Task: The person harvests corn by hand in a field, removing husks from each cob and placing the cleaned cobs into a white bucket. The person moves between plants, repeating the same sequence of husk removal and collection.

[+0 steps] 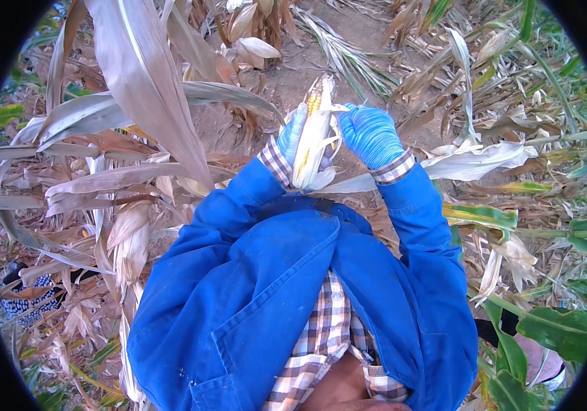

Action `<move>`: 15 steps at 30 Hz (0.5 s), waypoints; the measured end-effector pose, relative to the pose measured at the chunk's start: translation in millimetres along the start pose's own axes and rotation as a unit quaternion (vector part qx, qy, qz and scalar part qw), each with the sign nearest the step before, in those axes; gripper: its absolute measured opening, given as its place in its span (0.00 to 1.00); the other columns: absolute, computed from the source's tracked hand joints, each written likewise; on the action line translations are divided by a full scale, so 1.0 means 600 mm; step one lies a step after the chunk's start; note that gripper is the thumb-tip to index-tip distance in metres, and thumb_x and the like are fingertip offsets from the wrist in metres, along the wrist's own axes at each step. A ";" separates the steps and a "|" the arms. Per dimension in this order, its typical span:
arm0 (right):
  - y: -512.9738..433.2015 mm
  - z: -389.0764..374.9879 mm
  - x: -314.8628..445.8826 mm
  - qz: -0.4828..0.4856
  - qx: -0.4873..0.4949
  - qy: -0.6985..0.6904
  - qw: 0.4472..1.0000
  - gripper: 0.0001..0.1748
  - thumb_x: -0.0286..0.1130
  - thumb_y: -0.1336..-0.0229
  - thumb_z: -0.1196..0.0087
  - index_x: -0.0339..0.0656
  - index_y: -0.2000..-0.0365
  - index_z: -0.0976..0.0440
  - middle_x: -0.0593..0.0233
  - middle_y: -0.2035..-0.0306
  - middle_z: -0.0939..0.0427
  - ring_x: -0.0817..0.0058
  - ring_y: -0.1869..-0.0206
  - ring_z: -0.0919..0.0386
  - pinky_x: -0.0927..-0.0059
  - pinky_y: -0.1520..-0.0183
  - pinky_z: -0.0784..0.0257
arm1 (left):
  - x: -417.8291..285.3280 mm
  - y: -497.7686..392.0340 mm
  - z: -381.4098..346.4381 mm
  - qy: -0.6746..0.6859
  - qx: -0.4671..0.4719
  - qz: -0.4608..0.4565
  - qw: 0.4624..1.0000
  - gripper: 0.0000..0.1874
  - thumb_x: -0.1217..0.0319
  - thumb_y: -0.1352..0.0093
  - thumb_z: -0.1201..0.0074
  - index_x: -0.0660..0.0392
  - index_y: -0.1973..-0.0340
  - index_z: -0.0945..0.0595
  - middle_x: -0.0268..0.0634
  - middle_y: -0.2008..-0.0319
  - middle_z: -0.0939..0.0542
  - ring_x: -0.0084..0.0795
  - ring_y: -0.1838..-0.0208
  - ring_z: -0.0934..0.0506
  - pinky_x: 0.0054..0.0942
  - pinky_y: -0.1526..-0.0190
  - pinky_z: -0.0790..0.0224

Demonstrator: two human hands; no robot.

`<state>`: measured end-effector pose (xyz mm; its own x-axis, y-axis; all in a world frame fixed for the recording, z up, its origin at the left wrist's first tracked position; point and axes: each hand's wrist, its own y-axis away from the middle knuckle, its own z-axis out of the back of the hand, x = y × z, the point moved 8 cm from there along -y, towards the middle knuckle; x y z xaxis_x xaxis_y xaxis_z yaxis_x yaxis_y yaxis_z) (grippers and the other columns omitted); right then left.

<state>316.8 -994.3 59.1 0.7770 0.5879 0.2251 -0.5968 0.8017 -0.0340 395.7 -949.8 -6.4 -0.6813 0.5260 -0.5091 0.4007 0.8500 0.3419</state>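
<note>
An ear of corn [313, 138] stands out from my chest, partly wrapped in pale husk, with yellow kernels showing near its tip and low on its side. My left hand [292, 134], in a blue knitted glove, is closed around the ear, its thumb along the left side. My right hand [369, 134], gloved alike, is at the ear's right, its fingers curled at a strip of loose husk [338, 108]. Whether the fingertips pinch that strip is hard to tell. Short husk pieces curl off the ear's right side and base.
Dry corn leaves [142, 67] arch in from the left, close to my left arm. Another husked ear [131, 241] hangs on the left. Bare soil [216, 123] shows ahead, with cut leaves [344, 51] lying on it. Green leaves [560, 329] stand at lower right.
</note>
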 end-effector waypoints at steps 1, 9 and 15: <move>0.012 -0.006 0.013 0.018 0.010 0.039 0.999 0.17 0.38 0.40 0.60 0.38 0.70 0.25 0.51 0.72 0.21 0.56 0.69 0.21 0.56 0.66 0.27 | -0.013 0.001 -0.004 0.055 -0.001 -0.040 0.998 0.33 0.36 0.38 0.58 0.53 0.59 0.23 0.41 0.74 0.22 0.35 0.78 0.24 0.30 0.79 0.28; 0.070 -0.001 -0.064 -0.219 -0.118 -0.511 0.823 0.20 0.47 0.42 0.49 0.38 0.70 0.23 0.66 0.84 0.26 0.73 0.84 0.29 0.65 0.80 0.32 | -0.080 -0.016 0.020 -0.064 0.053 -0.125 0.989 0.29 0.50 0.35 0.47 0.60 0.50 0.29 0.40 0.60 0.22 0.32 0.60 0.22 0.27 0.59 0.25; -0.011 0.040 -0.060 -0.130 -0.214 -0.531 0.810 0.16 0.41 0.46 0.42 0.36 0.72 0.23 0.72 0.78 0.26 0.87 0.75 0.34 0.78 0.73 0.36 | -0.021 -0.033 -0.013 -0.130 0.108 -0.153 0.974 0.29 0.58 0.36 0.43 0.64 0.46 0.31 0.43 0.53 0.24 0.34 0.54 0.23 0.29 0.53 0.27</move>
<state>288.2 -1023.4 74.6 0.1193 0.1512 0.9813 -0.1411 0.9809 -0.1339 391.5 -973.3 -0.8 -0.6224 0.2126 -0.7533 0.3420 0.9395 -0.0175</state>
